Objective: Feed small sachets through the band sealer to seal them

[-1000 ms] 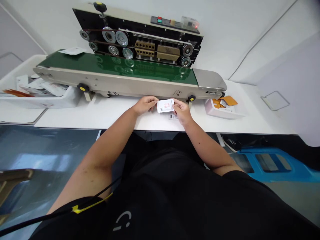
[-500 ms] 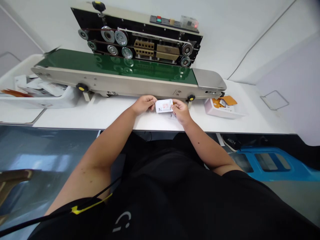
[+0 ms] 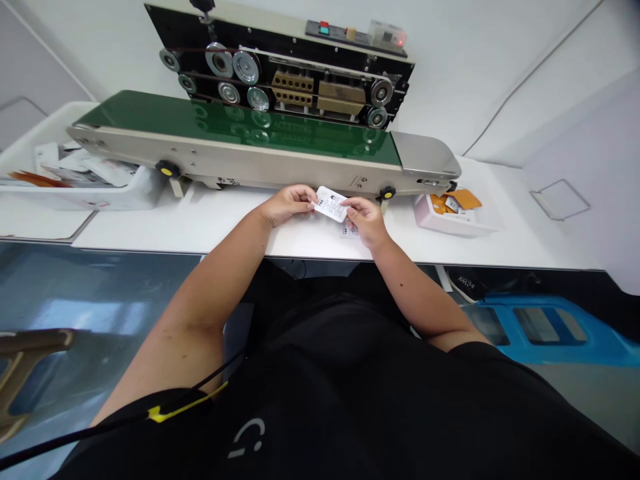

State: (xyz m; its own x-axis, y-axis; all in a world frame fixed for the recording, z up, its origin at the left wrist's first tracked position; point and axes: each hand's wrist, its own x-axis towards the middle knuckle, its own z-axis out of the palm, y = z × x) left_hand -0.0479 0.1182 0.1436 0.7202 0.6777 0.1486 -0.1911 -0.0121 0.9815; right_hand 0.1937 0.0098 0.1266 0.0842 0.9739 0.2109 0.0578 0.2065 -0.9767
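A small white packet [image 3: 331, 204] with dark print is held between my two hands, above the white table [image 3: 225, 230]. My left hand [image 3: 291, 205] pinches its left end between thumb and fingers. At the packet's right end, my right hand [image 3: 367, 220] grips it with thumb and forefinger. Below the right hand's fingers a second printed packet [image 3: 349, 229] shows in part; whether it is held or lies on the table I cannot tell.
Behind my hands stands a machine with a green belt [image 3: 240, 133] and metal wheels. A white bin [image 3: 125, 199] of packets is on the left. To the right sits a small bin [image 3: 445, 225] with orange and white packets. A blue stool [image 3: 555, 327] is at lower right.
The packet now shows a side with dark print instead of the red-printed side, and it tilts down to the right. The view has shifted slightly.
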